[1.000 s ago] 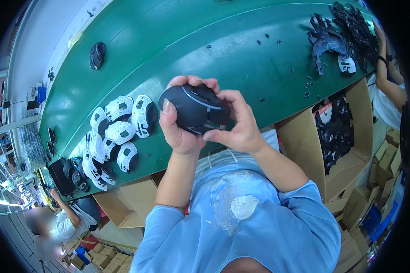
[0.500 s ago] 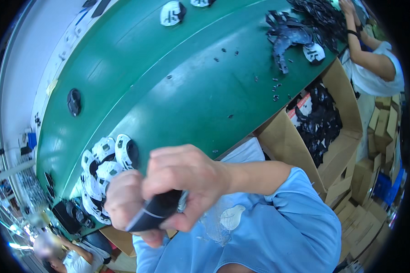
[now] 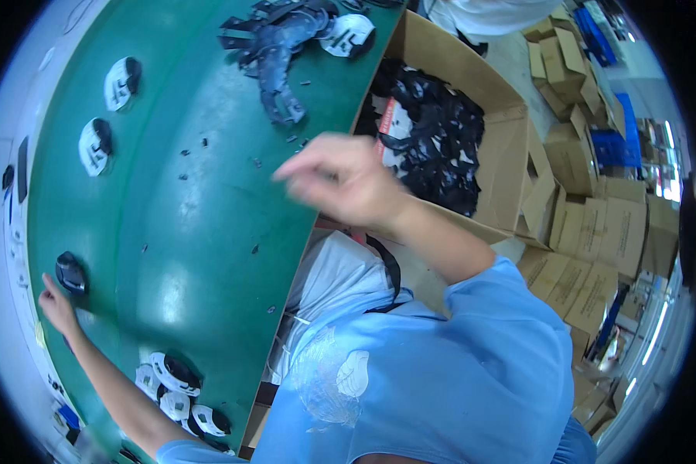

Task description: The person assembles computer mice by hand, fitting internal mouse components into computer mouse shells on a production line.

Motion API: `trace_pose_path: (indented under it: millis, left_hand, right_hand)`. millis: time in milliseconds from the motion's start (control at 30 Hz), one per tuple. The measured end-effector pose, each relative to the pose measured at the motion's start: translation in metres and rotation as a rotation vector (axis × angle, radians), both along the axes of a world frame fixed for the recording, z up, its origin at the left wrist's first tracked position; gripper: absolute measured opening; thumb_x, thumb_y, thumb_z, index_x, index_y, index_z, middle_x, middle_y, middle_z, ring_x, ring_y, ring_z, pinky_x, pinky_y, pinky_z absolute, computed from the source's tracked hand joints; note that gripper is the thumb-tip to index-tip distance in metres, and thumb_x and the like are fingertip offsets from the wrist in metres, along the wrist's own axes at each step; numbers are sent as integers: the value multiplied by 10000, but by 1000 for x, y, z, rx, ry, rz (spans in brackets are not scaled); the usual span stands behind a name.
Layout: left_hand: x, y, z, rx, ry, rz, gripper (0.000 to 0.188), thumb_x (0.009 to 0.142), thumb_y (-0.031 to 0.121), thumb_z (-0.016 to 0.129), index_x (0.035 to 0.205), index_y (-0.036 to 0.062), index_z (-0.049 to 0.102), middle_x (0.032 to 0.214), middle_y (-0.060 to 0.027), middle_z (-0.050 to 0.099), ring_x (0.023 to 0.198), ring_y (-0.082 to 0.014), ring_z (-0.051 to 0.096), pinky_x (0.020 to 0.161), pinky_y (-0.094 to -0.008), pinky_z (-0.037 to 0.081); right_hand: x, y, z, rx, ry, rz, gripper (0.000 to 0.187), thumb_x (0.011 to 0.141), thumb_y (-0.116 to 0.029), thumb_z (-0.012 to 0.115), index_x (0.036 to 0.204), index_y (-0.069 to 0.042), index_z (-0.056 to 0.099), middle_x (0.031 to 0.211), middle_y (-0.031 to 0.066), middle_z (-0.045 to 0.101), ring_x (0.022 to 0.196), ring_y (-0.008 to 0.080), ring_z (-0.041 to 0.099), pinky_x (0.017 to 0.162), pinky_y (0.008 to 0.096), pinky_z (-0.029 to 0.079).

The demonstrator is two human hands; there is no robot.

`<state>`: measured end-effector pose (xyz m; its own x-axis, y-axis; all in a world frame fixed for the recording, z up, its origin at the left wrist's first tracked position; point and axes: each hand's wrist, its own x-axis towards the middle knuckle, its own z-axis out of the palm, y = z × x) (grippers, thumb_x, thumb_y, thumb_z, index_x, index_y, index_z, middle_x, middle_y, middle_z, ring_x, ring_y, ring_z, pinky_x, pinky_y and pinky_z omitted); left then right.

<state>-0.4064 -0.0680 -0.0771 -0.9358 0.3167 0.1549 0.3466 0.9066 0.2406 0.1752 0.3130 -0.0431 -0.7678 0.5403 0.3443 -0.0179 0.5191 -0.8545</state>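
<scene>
One dark, rounded mouse-shaped shell lying on the green surface near its far left edge, glossy black. Left hand stretched out just beside it, fingertips at its edge, fingers loosely spread, gripping nothing. Right hand raised and blurred above the surface, fingers curled, empty as far as visible. Black-and-white shells clustered near the left elbow; cardboard box of dark parts to the right. Half a second ago, both hands clasped around the shell close to the chest; now set down, hands apart.
</scene>
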Motion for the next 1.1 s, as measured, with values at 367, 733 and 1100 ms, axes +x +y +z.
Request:
trace_pose_path:
  millis: [367,733,1100]
  left_hand:
    - [157,275,33,-167,18,-846,764,869,529,707,1465,106,484,1411,-294,523,1316,-459,485,1096,-476,412]
    - [170,247,70,-382,41,-896,858,730,585,797,1375,71,560,1310,-215,572,1234,-369,555,1052,-446,462]
    - [223,168,49,196,231,-589,572,742,431,838,1062,11,620,964,-162,700,971,-343,591,876,-434,498]
  right_hand:
    - [159,120,-182,217,-1320,-287,486,866,-313,722,1275,-75,614,1179,219,676,1108,389,645,942,495,514]
    - [170,138,-151,-54,-381,-666,355,1048,-283,562,1203,25,648,998,80,707,895,186,633,805,305,492]
    - [-15,-53,-7,-452,196,214,187,1005,-63,584,1170,18,619,1060,59,640,924,101,591,830,228,468]
